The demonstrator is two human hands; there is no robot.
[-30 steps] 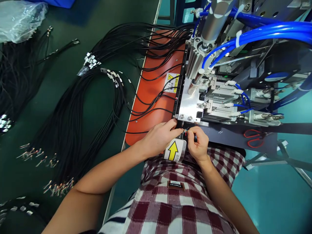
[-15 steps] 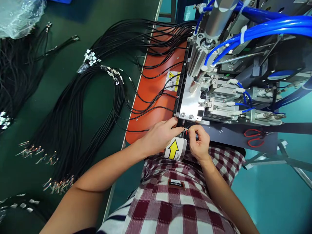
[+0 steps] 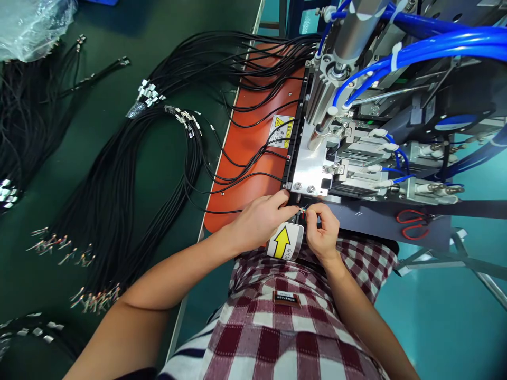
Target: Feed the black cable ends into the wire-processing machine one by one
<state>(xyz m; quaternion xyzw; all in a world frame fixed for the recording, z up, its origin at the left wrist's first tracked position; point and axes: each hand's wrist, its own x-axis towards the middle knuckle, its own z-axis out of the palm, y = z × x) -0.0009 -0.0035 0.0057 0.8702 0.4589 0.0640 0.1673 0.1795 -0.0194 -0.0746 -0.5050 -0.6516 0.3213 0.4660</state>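
My left hand [image 3: 263, 220] is closed in a pinch on the end of a black cable [image 3: 224, 212], which runs in from the left under the fingers. Thin coloured wires [image 3: 303, 210], one of them red, fan out from that cable end between my hands. Thumb and forefinger of my right hand [image 3: 324, 228] are pinched together at the tips of these wires. Both hands are at the near end of the machine's black rail [image 3: 291, 163], just above a label with a yellow arrow [image 3: 282, 241]. The fingertips cover part of the wires.
Several black cables lie across the orange plate [image 3: 253, 153] into the machine [image 3: 312, 163]. Bundled cables [image 3: 106, 174] with bare wire ends lie on the green table [image 3: 190, 295]. Red-handled scissors [image 3: 414, 224] rest on the dark shelf at right. Blue air hoses [image 3: 447, 47] arch overhead.
My right hand has shifted very slightly left at the wire tips. My left hand stays in place on the cable.
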